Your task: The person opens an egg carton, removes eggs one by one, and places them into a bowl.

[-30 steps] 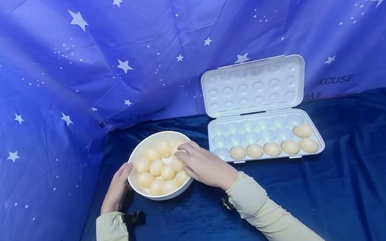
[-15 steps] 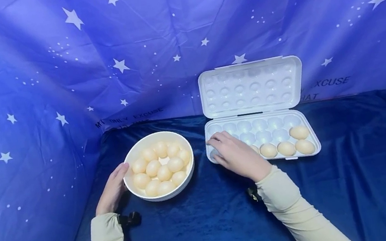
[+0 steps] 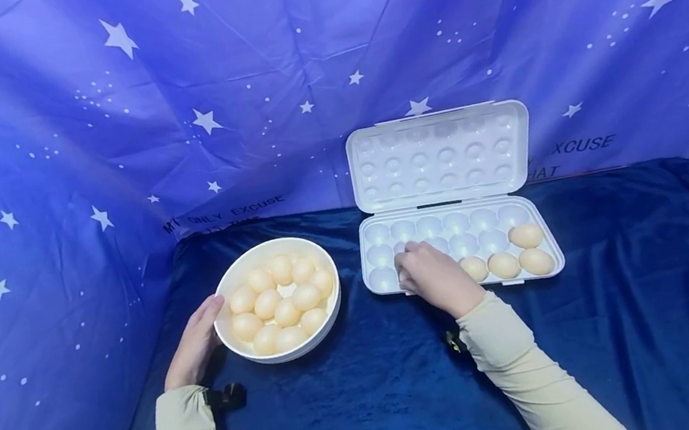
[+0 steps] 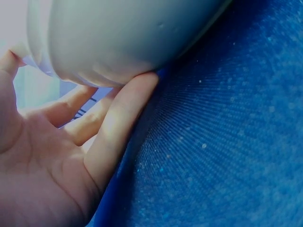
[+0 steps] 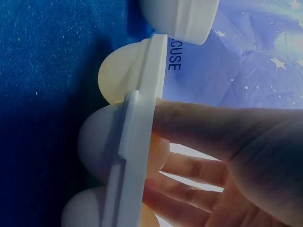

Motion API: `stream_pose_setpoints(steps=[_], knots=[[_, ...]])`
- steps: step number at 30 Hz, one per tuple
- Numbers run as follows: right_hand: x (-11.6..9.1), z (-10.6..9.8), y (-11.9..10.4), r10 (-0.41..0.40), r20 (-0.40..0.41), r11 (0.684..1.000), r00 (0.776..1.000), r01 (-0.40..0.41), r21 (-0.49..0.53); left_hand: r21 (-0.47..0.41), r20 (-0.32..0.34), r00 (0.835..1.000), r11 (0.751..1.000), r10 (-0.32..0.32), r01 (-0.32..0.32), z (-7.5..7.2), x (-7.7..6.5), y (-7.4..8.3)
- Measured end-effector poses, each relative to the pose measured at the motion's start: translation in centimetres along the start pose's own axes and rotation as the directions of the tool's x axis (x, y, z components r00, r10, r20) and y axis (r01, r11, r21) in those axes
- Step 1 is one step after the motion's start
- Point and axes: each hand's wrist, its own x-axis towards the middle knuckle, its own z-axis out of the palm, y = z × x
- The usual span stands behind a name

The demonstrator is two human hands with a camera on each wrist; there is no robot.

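My left hand [image 3: 193, 343] holds a white bowl [image 3: 251, 259] at its left side, thumb at the rim. In the left wrist view, its fingertips press the underside of the bowl [image 4: 118, 38]. Pale eggs [image 3: 267, 304] fill much of the bowl. Over the front row of an opened egg box [image 3: 378, 218], my right hand [image 3: 435, 274] has its fingers curled down. The right wrist view shows its thumb and fingers round an egg [image 5: 159, 151] in a pocket. Several eggs [image 3: 504, 266] show in the front row, and one egg [image 3: 526, 236] sits behind at the right end.
The box's lid [image 3: 437, 136] stands upright against a purple-blue curtain [image 3: 255, 51] printed with white stars. A dark blue velvet cloth [image 3: 358, 404] covers the table under both containers. The bowl stands left of the box, with a gap between them.
My right hand has left the eggs in the bowl and moved right to the box, where its fingers have closed round an egg in the front row. My left hand stays at the bowl.
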Motion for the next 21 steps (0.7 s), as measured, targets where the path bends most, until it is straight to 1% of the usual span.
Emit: stream_pose_setpoints(steps=[6, 11, 21], knots=[[0.2, -0.1, 0.1, 0.002, -0.007, 1.000, 1.000, -0.002, 0.013, -0.004, 0.000, 1.000, 1.000, 0.006, -0.006, 0.0, 0.0, 0.0], [0.2, -0.1, 0.3, 0.015, 0.003, 0.999, 1.000, -0.015, 0.044, -0.009, -0.002, 1.000, 1.000, 0.010, -0.011, 0.1, -0.1, -0.1], [0.3, -1.0, 0.4, 0.028, 0.029, 0.997, 0.999, -0.030, 0.070, 0.001, 0.005, 1.000, 1.000, 0.014, -0.014, 0.1, -0.1, -0.1]])
